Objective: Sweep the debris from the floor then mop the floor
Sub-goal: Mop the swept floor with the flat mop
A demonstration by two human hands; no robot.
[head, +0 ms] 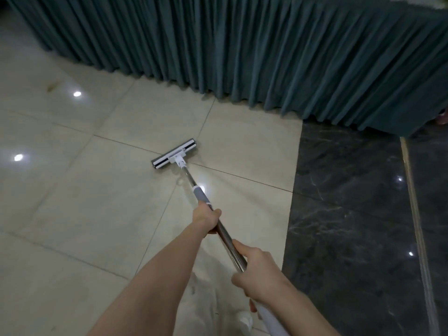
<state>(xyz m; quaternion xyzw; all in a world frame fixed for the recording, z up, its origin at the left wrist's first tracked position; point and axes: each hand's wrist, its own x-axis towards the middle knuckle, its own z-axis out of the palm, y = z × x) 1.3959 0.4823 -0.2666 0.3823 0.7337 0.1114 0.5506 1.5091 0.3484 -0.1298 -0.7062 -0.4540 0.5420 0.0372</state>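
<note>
A flat mop with a white and grey head [174, 154] lies pressed on the cream tiled floor [97, 190], near a tile joint. Its metal pole [228, 241] slants back toward me, with a grey sleeve just ahead of my forward hand. My left hand [208, 218] grips the pole farther down, fingers wrapped round it. My right hand [258, 275] grips the pole nearer to me, just above its white upper end. A small yellowish smudge [51, 86] marks the floor at the far left.
A pleated dark teal curtain [266, 57] hangs across the back down to the floor. Dark marble flooring [351, 214] with a thin brass strip [415, 214] borders the cream tiles on the right. Ceiling lights reflect off the glossy tiles.
</note>
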